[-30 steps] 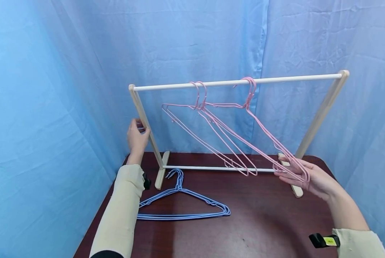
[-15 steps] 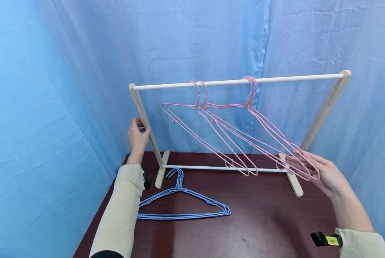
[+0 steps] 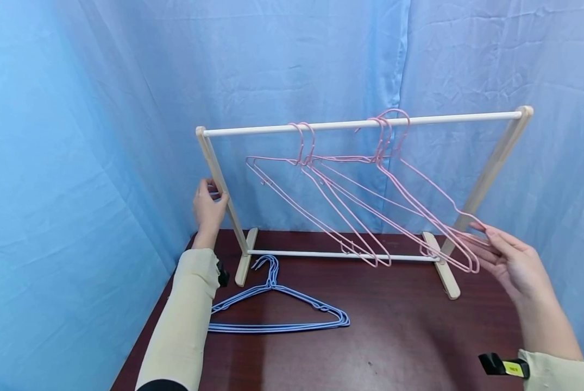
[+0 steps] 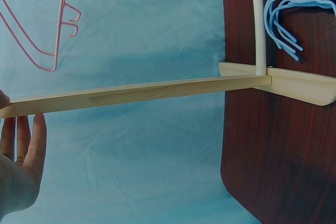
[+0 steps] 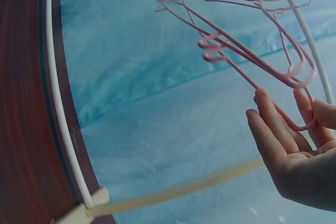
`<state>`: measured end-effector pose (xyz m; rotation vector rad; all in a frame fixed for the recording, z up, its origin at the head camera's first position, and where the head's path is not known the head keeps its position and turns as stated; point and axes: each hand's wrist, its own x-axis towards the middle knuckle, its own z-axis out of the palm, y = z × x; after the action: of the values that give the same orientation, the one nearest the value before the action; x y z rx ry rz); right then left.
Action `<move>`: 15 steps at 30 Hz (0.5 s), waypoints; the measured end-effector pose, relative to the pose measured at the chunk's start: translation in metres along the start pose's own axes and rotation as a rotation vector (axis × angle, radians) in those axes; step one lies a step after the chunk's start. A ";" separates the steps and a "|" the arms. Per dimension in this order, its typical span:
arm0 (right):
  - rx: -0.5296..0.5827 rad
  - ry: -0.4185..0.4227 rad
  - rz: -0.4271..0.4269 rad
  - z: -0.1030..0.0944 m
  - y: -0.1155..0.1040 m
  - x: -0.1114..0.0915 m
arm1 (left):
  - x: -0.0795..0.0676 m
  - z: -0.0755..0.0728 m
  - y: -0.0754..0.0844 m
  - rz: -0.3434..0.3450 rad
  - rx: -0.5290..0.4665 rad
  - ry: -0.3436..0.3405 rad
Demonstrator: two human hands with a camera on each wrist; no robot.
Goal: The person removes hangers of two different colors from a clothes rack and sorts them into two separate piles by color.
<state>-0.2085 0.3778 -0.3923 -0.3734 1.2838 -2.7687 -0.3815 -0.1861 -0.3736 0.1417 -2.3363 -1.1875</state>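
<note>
My left hand (image 3: 209,209) grips the left wooden post (image 4: 157,90) of a small rack, thumb on one side and fingers on the other. At the right, my right hand (image 3: 521,266) pinches the lower corner of one pink wire hanger (image 3: 440,190) between thumb and index finger. Its hook still loops over the white top rail (image 3: 448,120). In the right wrist view the other fingers of my right hand (image 5: 294,150) are extended beside the hanger's wire. Just left of it, two more pink hangers (image 3: 381,142) hang close together, and another pink pair (image 3: 301,145) hangs farther left.
Several blue hangers (image 3: 296,328) lie stacked on the dark red-brown table (image 3: 399,347), in front of the rack's left foot (image 3: 243,270). A white lower bar (image 3: 296,253) joins the rack's feet. Blue curtains (image 3: 252,65) surround the table behind and at both sides.
My right hand has moved right, drawing one pink hanger apart from the other two, its hook sliding right along the rail. My left hand stays on the post.
</note>
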 end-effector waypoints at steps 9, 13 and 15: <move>0.060 0.032 -0.038 -0.006 -0.012 -0.012 | 0.000 0.000 -0.001 0.006 -0.012 0.006; 0.037 0.055 -0.057 -0.011 -0.018 -0.019 | 0.000 0.000 -0.001 0.006 -0.011 0.003; 0.009 0.074 -0.069 -0.016 -0.021 -0.024 | 0.000 0.000 -0.001 0.006 -0.010 -0.002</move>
<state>-0.1885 0.4074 -0.3913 -0.3236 1.2980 -2.8701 -0.3819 -0.1866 -0.3743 0.1298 -2.3308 -1.1966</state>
